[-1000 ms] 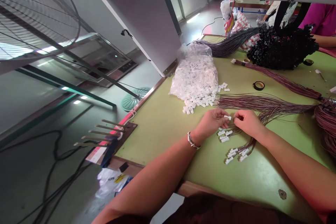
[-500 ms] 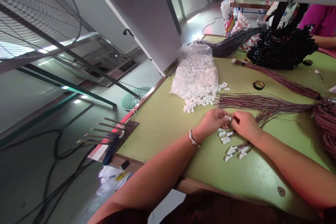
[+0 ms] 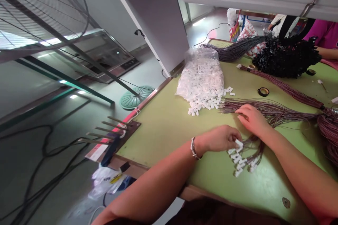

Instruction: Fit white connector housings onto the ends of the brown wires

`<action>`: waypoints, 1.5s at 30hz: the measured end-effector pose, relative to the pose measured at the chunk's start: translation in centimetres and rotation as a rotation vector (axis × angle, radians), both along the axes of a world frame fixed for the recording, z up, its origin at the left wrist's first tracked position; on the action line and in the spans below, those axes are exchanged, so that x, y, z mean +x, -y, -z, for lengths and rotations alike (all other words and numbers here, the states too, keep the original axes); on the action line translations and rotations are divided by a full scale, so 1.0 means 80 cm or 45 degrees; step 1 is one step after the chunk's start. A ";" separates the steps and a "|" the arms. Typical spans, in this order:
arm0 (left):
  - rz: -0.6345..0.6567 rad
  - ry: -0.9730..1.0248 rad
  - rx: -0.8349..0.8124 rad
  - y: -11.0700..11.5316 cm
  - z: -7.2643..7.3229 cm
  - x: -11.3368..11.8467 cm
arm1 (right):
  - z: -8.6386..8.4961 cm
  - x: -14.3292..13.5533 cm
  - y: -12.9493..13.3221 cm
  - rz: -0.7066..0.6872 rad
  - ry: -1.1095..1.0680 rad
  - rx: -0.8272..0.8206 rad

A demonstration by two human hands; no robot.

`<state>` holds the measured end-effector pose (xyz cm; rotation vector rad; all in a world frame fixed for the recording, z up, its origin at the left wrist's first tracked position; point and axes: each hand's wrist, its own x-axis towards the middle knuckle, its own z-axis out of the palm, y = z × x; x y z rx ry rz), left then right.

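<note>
Left hand (image 3: 220, 139) and right hand (image 3: 252, 120): ungloved, five-fingered. Forearms: uncovered from the wrist toward the near edge of view, tapering to the wrist. Left wrist: fitted with one narrow band (image 3: 194, 148), pale and silvery, with darker breaks along its length; surface detail too small to resolve. Torso: covered by a dark garment (image 3: 229, 214), near-black with a faint reddish-brown cast, visible at the near edge; fabric pattern indistinct.
</note>
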<state>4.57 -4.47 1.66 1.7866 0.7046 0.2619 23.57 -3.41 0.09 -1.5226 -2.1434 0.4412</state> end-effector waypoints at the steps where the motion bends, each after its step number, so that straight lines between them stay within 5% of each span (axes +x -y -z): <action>1: 0.142 0.004 0.029 0.001 -0.005 -0.002 | 0.003 -0.004 -0.003 -0.003 0.090 0.076; 3: 0.269 0.020 0.091 -0.004 -0.010 -0.008 | 0.008 -0.014 -0.007 0.016 0.248 0.170; 4: 0.182 0.027 0.137 -0.009 -0.010 -0.011 | 0.010 -0.018 -0.006 0.031 0.303 0.193; 8: -0.661 -0.008 0.259 -0.044 0.005 -0.022 | 0.008 -0.026 0.004 0.006 0.431 0.210; 10: -0.785 -0.064 0.201 -0.059 0.015 -0.024 | 0.004 -0.025 0.010 -0.036 0.493 0.184; 16: -0.776 0.091 0.123 -0.082 0.029 -0.017 | -0.006 -0.029 0.013 -0.070 0.609 0.036; 23: -0.716 0.313 0.121 -0.090 0.043 -0.018 | -0.016 -0.041 -0.005 -0.339 0.729 0.028; 26: -0.816 0.349 0.262 -0.079 0.030 -0.024 | -0.018 -0.030 -0.013 -0.354 0.426 0.000; 30: -1.113 0.390 0.642 -0.065 -0.011 -0.055 | -0.015 -0.016 -0.019 -0.126 -0.344 -0.135; 33: -1.300 0.191 0.539 -0.067 -0.033 -0.085 | -0.003 -0.019 -0.019 0.018 -0.557 -0.219; 37: -1.141 -0.243 0.288 -0.074 -0.024 -0.092 | 0.013 -0.027 -0.017 0.041 -0.581 -0.247; 42: -1.010 -0.672 0.720 -0.073 0.008 -0.059 | 0.016 -0.027 -0.016 0.055 -0.602 -0.246; 45: -0.980 -0.790 0.773 -0.074 0.014 -0.048 | 0.017 -0.030 -0.016 0.109 -0.678 -0.249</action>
